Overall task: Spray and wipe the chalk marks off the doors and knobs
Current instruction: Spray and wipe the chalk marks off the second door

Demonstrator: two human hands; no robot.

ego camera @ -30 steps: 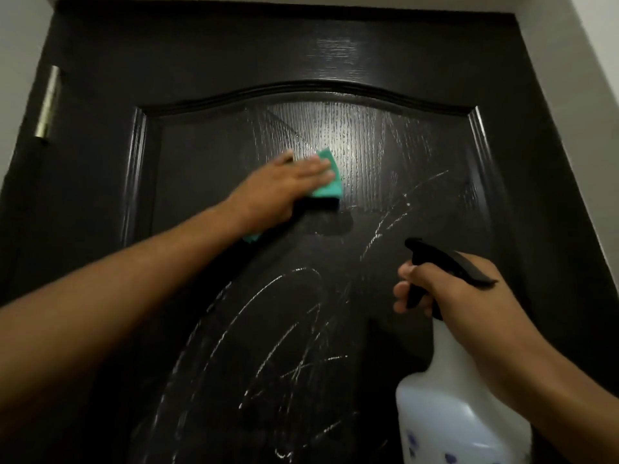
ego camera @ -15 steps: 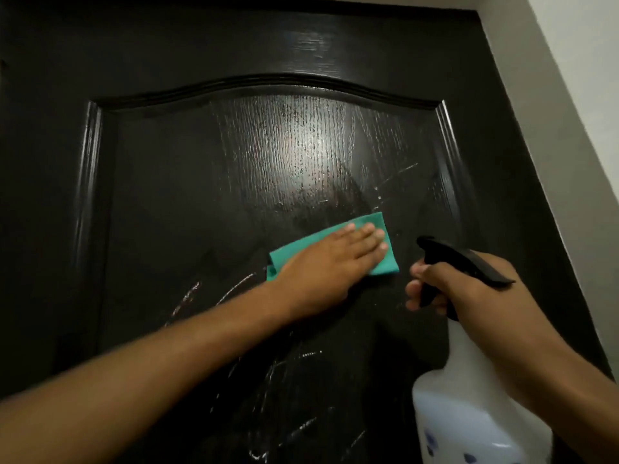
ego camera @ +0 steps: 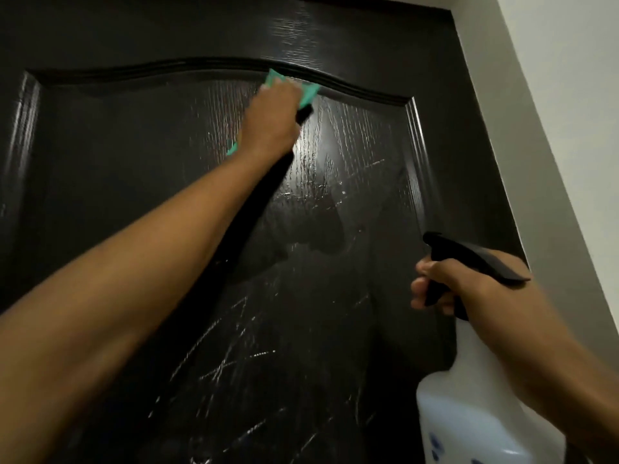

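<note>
Left hand (ego camera: pixel 273 120): pressed flat on cloth (ego camera: pixel 310 92), fingers extended, high on door (ego camera: pixel 100 162) panel, just under arched moulding.
Cloth: green, against door, edges showing above and below hand.
Right hand (ego camera: pixel 469 293): curled round neck of bottle (ego camera: pixel 475 396), fingers in front of black trigger, held apart from door.
Bottle: white, translucent, upright, lower right.
Door: dark, wet sheen on upper panel.
Chalk (ego camera: pixel 234 356): white scribbles across lower panel, fainter streaks near wet patch.
Wall (ego camera: pixel 569 95): pale, right of door.

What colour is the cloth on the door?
Teal green cloth, under the left hand; head view.
</note>
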